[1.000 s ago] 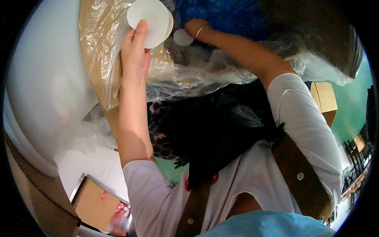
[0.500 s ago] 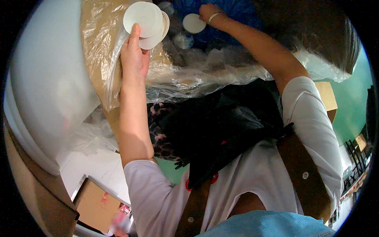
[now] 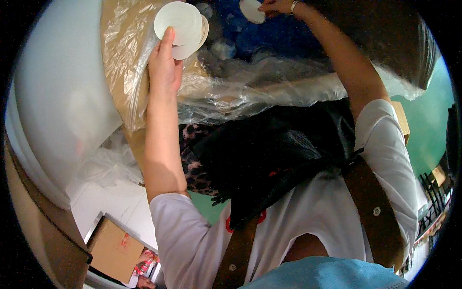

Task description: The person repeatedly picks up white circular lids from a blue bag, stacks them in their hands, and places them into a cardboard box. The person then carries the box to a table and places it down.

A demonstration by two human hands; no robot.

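**White discs: stack in the left hand, one in the right**

Nearest to my camera, one white shirt [image 3: 308, 212] fills the lower view; one black cloth [image 3: 274, 139] lies just beyond it. Next, I see clear film [image 3: 250, 91] bunched along the near side of one blue liner [image 3: 288, 41].

Left hand [image 3: 165, 62]: fingers closed on the stack [image 3: 178, 23], thumb on its upper face. The stack is held beyond the cloth, left of the liner. I count at least three disc edges; overlap hides the full number.

Right hand [image 3: 280, 7], reaching farther out: fingers pinched narrow on the rim of one single disc [image 3: 251, 10], tilted over the liner. The top of my view crops both, so I cannot tell how every finger sits.

Step in hand, as I judge it: one disc handled at the liner, the stack held apart. The next move calls for a steady rim grip, clear of loose film.

Away from the hands, I count at least two cartons: one lower left [image 3: 115, 250], one at right [image 3: 401, 120].
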